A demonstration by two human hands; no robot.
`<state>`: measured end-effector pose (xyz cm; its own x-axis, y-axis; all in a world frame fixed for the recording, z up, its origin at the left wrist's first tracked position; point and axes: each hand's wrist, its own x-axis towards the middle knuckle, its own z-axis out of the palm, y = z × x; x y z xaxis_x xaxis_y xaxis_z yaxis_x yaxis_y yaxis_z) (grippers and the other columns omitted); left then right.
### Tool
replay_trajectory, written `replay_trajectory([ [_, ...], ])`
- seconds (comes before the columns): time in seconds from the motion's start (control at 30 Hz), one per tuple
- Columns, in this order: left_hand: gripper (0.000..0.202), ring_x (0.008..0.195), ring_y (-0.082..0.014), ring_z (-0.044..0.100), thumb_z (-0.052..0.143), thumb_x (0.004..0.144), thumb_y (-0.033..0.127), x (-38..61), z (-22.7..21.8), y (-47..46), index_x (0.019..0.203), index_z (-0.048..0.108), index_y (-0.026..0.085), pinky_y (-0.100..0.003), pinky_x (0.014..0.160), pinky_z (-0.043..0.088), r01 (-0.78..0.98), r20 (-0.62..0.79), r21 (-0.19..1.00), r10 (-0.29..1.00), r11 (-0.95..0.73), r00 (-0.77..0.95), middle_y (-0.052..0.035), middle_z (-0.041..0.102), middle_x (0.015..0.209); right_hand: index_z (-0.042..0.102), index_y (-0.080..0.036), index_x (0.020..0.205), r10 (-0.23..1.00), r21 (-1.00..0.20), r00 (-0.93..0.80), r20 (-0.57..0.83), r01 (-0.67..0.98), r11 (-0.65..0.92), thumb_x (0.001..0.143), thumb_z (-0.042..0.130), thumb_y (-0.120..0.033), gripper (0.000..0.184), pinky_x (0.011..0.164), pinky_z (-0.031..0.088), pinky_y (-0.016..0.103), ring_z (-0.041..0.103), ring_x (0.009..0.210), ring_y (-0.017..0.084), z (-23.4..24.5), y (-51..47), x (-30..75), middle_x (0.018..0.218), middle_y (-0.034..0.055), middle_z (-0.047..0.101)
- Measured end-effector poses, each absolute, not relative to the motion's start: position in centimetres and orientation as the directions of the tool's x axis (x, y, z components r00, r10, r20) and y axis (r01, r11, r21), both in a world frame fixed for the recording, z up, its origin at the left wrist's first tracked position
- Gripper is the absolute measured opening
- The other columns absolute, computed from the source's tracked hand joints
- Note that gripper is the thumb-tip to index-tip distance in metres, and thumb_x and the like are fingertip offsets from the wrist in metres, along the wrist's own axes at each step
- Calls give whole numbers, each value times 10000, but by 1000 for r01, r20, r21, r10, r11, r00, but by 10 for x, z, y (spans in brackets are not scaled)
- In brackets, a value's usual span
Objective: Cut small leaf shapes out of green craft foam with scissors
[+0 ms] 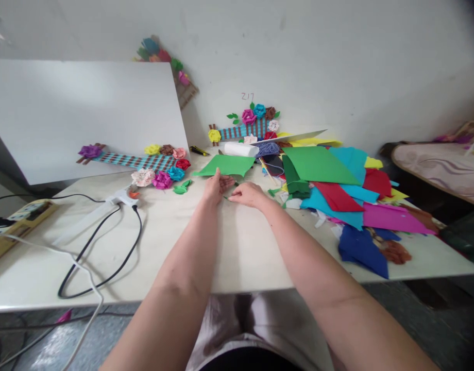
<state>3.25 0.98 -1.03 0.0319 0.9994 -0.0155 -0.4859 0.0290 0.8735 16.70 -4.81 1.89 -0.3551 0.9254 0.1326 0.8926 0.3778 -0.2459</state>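
Observation:
Both my arms reach out over a white table (240,247). My left hand (217,186) rests at the near edge of a green felt sheet (226,165), its fingers curled against the sheet. My right hand (248,195) lies just beside it, fingers pinched together low on the table; something small and green seems to be between the two hands, too small to name. A small green leaf cutout (181,187) lies to the left of my left hand.
A heap of coloured felt sheets (337,190) covers the right of the table. Fabric-flower fence decorations (144,164) lie left and stand at the wall (248,128). A glue gun (119,197) with black cable (105,257), a white board (86,113) and a white roll (240,149) stand behind.

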Motion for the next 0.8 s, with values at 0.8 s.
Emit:
replay_trajectory([
  [0.8,433,704,-196,680,532,824,523,34,-4,1,768,596,99,-290,662,534,-409,-49,909,994,85,98,-134,682,678,747,-279,920,906,-49,-380,184,918,395,854,484,-337,278,679,392,259,621,873,186,9,-44,161,967,35,719],
])
